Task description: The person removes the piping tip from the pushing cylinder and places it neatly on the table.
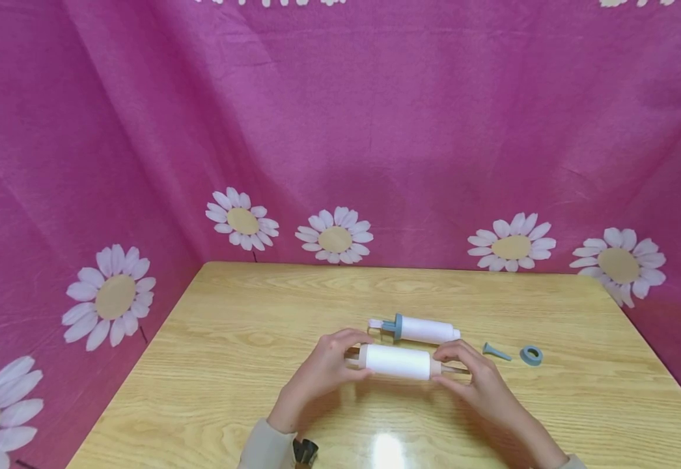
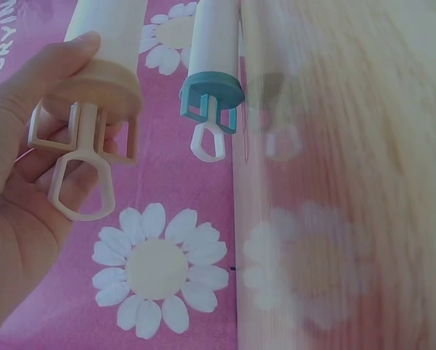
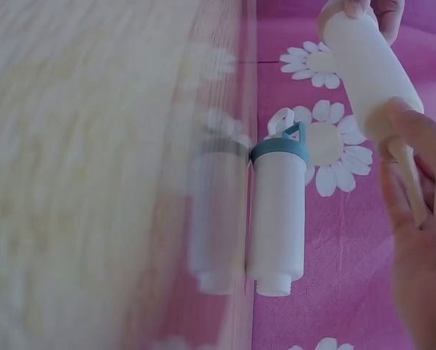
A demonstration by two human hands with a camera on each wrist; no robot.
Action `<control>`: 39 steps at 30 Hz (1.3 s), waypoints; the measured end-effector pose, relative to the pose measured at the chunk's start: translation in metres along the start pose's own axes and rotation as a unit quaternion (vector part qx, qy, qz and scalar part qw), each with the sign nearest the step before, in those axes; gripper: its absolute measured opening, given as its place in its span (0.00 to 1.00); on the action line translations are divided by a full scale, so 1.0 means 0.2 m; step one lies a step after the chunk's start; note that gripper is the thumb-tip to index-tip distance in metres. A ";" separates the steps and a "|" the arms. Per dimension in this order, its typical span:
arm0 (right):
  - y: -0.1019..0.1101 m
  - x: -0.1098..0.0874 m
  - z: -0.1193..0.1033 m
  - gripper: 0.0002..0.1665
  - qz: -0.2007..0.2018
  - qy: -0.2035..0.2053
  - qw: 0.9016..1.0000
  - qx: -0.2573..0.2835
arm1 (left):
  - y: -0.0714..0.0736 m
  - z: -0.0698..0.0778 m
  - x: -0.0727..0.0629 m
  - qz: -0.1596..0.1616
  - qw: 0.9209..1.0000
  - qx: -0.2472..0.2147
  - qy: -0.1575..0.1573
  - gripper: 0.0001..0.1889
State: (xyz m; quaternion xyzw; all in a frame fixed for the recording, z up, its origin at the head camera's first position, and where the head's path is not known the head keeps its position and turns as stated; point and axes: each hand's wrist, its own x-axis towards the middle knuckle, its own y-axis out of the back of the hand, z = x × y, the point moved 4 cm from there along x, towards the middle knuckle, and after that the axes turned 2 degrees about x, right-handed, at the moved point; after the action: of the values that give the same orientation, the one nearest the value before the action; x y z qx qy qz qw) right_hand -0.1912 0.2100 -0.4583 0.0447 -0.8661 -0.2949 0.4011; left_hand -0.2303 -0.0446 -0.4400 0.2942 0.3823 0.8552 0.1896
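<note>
Both hands hold a white piping syringe (image 1: 399,362) with beige end pieces, lying sideways above the table. My left hand (image 1: 325,361) grips its beige cap end, thumb on the barrel. In the left wrist view, beige side loops and a plunger ring (image 2: 83,200) stick out of that cap. My right hand (image 1: 481,384) pinches the beige collar at the other end, where a long narrow nozzle (image 3: 409,182) points toward the palm. Just behind lies a second white piping syringe (image 1: 425,330), with a teal cap and a white plunger ring; its front end carries no nozzle.
Right of the hands, a small teal nozzle (image 1: 497,352) and a teal screw ring (image 1: 531,355) lie on the wooden table (image 1: 247,312). Pink cloth (image 1: 411,130) with daisies hangs behind and beside the table. A black object (image 1: 305,451) shows by the left sleeve.
</note>
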 end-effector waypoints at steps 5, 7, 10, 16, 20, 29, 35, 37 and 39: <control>0.00 -0.02 0.04 0.28 -0.015 -0.089 0.987 0.136 | 0.01 0.00 -0.01 0.002 1.000 -0.005 -0.002 0.22; 0.01 -0.03 0.06 0.22 -0.017 -0.153 0.969 0.196 | 0.01 0.01 -0.01 0.001 1.000 -0.007 -0.003 0.22; 0.00 -0.04 0.09 0.16 -0.025 -0.248 0.943 0.221 | 0.01 0.01 -0.01 0.001 1.000 -0.005 -0.008 0.22; -0.02 -0.05 0.09 0.16 -0.067 -0.334 0.919 0.200 | 0.01 0.01 -0.01 0.005 1.000 0.001 -0.019 0.23; -0.02 -0.05 0.07 0.13 -0.070 -0.334 0.922 0.183 | 0.01 0.01 -0.01 0.002 1.000 -0.002 -0.022 0.24; -0.02 -0.05 0.03 0.14 -0.047 -0.230 0.964 0.128 | 0.00 0.01 -0.02 -0.001 1.000 -0.016 -0.019 0.24; -0.01 -0.04 0.01 0.19 -0.015 -0.141 0.979 0.145 | 0.00 0.00 -0.02 0.003 1.000 -0.020 -0.013 0.23; -0.01 -0.03 0.00 0.21 -0.008 -0.121 0.982 0.147 | 0.00 0.00 -0.02 0.005 1.000 -0.021 -0.010 0.23; -0.02 -0.03 0.00 0.23 -0.003 -0.108 0.982 0.156 | 0.00 0.00 -0.02 0.009 1.000 -0.023 -0.009 0.24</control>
State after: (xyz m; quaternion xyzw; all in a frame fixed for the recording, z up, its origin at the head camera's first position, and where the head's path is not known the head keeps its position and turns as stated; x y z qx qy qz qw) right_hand -0.1884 0.2091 -0.4639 0.0773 -0.9396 -0.1607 0.2921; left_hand -0.2275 -0.0481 -0.4413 0.3004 0.3580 0.8630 0.1921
